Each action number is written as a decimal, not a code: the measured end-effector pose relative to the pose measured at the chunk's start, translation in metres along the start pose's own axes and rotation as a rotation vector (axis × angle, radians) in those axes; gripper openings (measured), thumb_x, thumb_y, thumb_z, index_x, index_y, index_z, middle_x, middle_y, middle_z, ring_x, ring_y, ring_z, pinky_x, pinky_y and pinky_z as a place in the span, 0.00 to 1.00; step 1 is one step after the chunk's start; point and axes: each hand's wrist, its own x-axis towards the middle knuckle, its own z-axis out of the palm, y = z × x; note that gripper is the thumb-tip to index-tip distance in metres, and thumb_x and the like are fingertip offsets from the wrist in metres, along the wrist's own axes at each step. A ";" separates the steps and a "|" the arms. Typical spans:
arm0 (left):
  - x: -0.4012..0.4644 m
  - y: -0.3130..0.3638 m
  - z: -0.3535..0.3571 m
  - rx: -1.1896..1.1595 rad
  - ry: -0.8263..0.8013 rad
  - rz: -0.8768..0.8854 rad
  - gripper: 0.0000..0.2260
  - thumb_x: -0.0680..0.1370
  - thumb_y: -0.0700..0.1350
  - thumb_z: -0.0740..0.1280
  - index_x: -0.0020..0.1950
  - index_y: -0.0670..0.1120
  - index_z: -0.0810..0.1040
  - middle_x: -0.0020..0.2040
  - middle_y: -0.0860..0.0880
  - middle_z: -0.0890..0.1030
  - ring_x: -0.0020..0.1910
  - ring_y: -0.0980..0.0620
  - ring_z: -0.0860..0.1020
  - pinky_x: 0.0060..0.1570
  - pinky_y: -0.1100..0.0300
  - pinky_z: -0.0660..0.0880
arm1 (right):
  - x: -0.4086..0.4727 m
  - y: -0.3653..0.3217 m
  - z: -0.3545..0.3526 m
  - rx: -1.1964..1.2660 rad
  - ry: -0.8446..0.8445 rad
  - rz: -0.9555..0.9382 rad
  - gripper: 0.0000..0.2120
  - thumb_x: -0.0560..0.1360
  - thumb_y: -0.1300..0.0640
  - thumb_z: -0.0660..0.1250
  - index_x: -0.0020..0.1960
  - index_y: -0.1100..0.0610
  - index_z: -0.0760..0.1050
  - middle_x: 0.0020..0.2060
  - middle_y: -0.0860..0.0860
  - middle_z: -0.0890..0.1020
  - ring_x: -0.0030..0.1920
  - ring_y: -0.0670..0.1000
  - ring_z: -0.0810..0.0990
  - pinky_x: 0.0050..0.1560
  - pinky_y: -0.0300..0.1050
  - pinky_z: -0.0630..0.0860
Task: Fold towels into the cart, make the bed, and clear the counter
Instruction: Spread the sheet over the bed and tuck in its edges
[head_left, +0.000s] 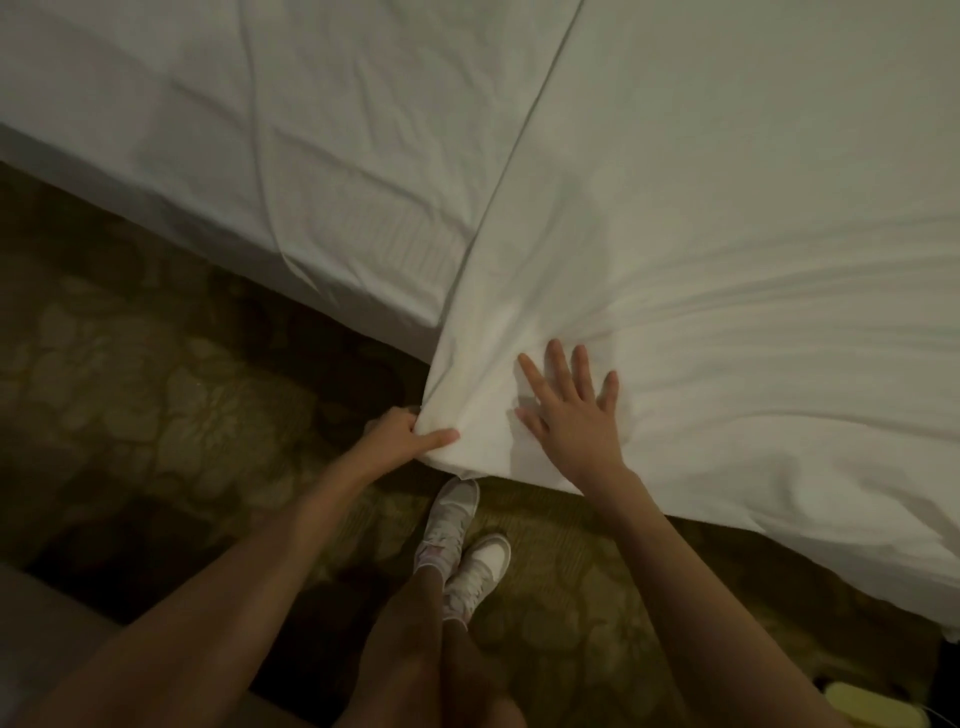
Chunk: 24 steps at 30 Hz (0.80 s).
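Observation:
A white duvet (727, 234) covers the right part of the bed and hangs over its near corner. To its left lies the bare white fitted sheet (260, 145) on the mattress. My left hand (402, 431) is shut on the duvet's corner at the bed's near corner, pinching the fabric. Just to the right, my right hand (571, 410) rests flat on the duvet with fingers spread, and creases fan out from it to the right.
Patterned olive carpet (156, 389) runs along the bed's side and foot. My two feet in white sneakers (457, 540) stand close to the bed's corner. A pale yellow object (857, 701) lies on the floor at the bottom right.

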 end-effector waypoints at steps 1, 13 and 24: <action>-0.002 -0.006 0.001 0.104 -0.005 0.000 0.35 0.66 0.65 0.71 0.66 0.47 0.73 0.64 0.47 0.74 0.62 0.47 0.73 0.63 0.48 0.72 | 0.000 -0.002 -0.001 -0.002 -0.010 0.002 0.33 0.73 0.36 0.33 0.76 0.44 0.39 0.77 0.52 0.41 0.76 0.60 0.37 0.70 0.69 0.42; -0.047 -0.079 0.027 0.136 -0.013 0.042 0.16 0.77 0.39 0.67 0.30 0.47 0.68 0.30 0.51 0.74 0.34 0.62 0.79 0.43 0.59 0.74 | -0.014 -0.034 0.004 0.056 -0.042 -0.019 0.28 0.81 0.41 0.49 0.77 0.44 0.45 0.77 0.51 0.40 0.76 0.57 0.37 0.71 0.66 0.42; -0.009 -0.038 0.018 -0.366 0.175 0.205 0.22 0.76 0.35 0.67 0.69 0.41 0.66 0.61 0.42 0.73 0.59 0.48 0.73 0.56 0.58 0.72 | -0.037 -0.064 0.041 0.342 0.049 -0.014 0.27 0.82 0.50 0.55 0.77 0.46 0.49 0.77 0.52 0.45 0.76 0.51 0.39 0.74 0.62 0.45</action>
